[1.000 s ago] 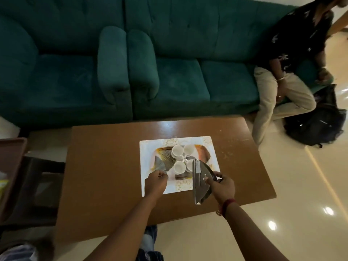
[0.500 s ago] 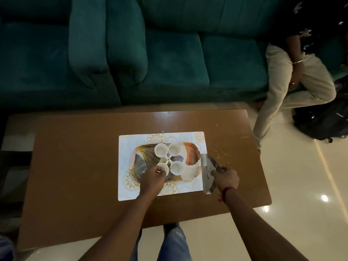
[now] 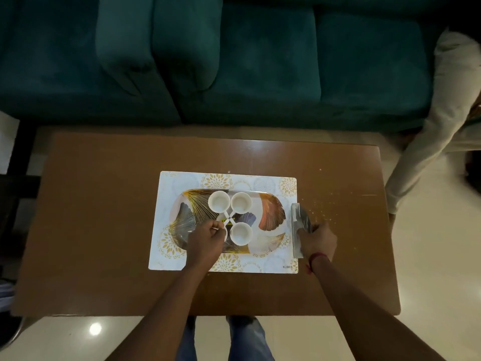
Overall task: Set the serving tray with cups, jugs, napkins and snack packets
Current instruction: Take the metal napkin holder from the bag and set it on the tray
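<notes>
While your left hand [image 3: 207, 243] pinches the handle of a white cup [image 3: 226, 234] on the tray [image 3: 270, 217], three more cups [image 3: 241, 203] sit just beyond your fingers; your right hand [image 3: 316, 241] grips the silver holder [image 3: 299, 225], fingers curled round it, beside the tray.

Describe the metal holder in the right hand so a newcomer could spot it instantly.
On the brown table lies a white placemat carrying a patterned tray. Just off the mat's right edge stands the metal holder, gripped by the right hand. Unlike the round white cups, it is grey, shiny and flat-sided.
</notes>
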